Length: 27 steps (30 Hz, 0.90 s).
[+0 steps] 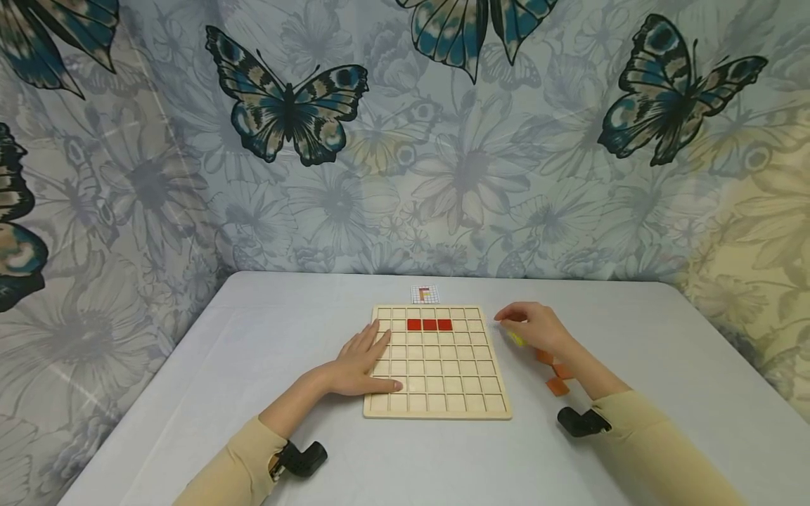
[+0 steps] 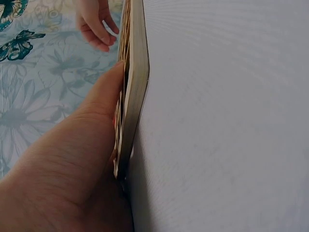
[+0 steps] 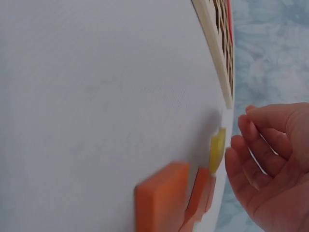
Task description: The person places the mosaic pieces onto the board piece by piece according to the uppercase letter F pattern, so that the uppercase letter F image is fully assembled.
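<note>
A wooden grid board [image 1: 436, 405] lies on the table. My left hand [image 1: 357, 365] rests spread along its left side, fingers on the grid and thumb over a lower square. Three red square tiles [image 1: 429, 325] sit side by side in the second row from the top. Beyond the board's upper right edge hovers my right hand [image 1: 534, 325], thumb and fingers loosely bent, with nothing visible between them. Close under it lies a yellow tile [image 3: 217, 150], partly covered by the hand in the head view. Orange tiles [image 1: 557, 386] lie nearer the wrist.
A small card [image 1: 425, 294] with a coloured pattern on a grid lies behind the board. White cloth covers the table [image 1: 304, 302]. Butterfly-print fabric [image 1: 405, 211] hangs behind it. Each wrist carries a black camera [image 1: 304, 459].
</note>
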### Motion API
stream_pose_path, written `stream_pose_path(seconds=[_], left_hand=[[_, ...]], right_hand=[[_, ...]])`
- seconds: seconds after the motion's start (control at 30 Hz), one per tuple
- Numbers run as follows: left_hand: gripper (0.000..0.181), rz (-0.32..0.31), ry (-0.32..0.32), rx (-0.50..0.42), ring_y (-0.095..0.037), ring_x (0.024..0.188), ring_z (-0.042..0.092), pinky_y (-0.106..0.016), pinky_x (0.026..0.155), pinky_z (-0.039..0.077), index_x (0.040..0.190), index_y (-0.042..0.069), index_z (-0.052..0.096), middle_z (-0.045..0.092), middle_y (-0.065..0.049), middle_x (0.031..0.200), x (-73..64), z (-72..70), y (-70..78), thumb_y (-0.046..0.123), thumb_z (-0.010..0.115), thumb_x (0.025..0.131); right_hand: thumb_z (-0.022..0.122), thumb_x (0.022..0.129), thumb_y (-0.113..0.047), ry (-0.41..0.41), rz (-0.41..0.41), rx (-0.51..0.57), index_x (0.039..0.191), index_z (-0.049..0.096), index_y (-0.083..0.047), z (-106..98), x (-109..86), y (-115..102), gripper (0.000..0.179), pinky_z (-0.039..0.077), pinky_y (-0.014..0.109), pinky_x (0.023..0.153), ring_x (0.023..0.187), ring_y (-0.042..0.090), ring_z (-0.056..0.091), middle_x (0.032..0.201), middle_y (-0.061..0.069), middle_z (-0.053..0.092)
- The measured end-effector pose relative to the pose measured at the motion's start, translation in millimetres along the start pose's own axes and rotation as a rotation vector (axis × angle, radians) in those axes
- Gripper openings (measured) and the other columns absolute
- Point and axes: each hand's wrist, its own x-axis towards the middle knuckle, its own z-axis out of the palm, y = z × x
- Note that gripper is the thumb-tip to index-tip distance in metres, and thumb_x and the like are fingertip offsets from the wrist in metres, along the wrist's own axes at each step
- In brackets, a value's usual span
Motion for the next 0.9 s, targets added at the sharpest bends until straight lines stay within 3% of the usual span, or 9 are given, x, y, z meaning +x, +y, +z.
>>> stream_pose_path(seconds=[0.17, 0.27, 0.4, 0.53, 0.9], left_hand=[[0.101, -0.002, -0.003, 0.002, -0.033, 0.148, -0.01, -0.052, 0.116, -0.001, 0.157, 0.007, 0.005, -0.011, -0.018, 0.161, 0.0, 0.2, -0.3, 0.061, 0.058, 0.089], [0.101, -0.001, -0.002, 0.001, -0.033, 0.148, -0.01, -0.052, 0.116, -0.001, 0.157, 0.007, 0.006, -0.011, -0.019, 0.161, -0.3, 0.3, -0.7, 0.06, 0.058, 0.09], [0.101, 0.001, -0.001, 0.001, -0.033, 0.147, -0.01, -0.052, 0.116, -0.002, 0.157, 0.007, 0.006, -0.011, -0.019, 0.161, -0.7, 0.1, -1.0, 0.06, 0.058, 0.09], [0.101, 0.003, 0.002, 0.001, -0.033, 0.147, -0.01, -0.053, 0.116, -0.001, 0.157, 0.007, 0.006, -0.011, -0.019, 0.161, -0.5, 0.4, -1.1, 0.061, 0.058, 0.09], [0.101, -0.001, -0.003, -0.003, -0.033, 0.147, -0.01, -0.052, 0.116, -0.002, 0.157, 0.007, 0.005, -0.012, -0.019, 0.161, -0.2, -0.2, -0.7, 0.06, 0.058, 0.09]], right_hand=[[0.064, 0.095, -0.021, 0.004, 0.054, 0.02, 0.11, 0.07, -0.006, -7.4, -9.9, 11.3, 0.022, 0.047, 0.036, 0.069, 0.077, 0.022, 0.062, 0.1, 0.008, 0.069], [0.064, 0.095, -0.02, 0.015, 0.069, 0.016, 0.109, 0.07, -0.005, -10.7, -15.4, 15.8, 0.022, 0.048, 0.033, 0.063, 0.072, 0.019, 0.06, 0.099, 0.01, 0.069], [0.066, 0.094, -0.018, 0.032, 0.057, -0.011, 0.108, 0.07, -0.003, -14.3, -21.3, 21.6, 0.021, 0.05, 0.031, 0.063, 0.079, 0.019, 0.06, 0.097, 0.01, 0.068], [0.067, 0.093, -0.017, 0.02, 0.056, -0.011, 0.108, 0.07, -0.002, -16.8, -26.6, 27.3, 0.022, 0.051, 0.032, 0.062, 0.074, 0.018, 0.061, 0.094, 0.009, 0.068], [0.074, 0.087, -0.022, -0.035, 0.147, 0.023, 0.114, 0.067, -0.002, -18.4, -35.5, 30.4, 0.035, 0.052, 0.032, 0.063, 0.086, 0.023, 0.059, 0.103, 0.012, 0.066]])
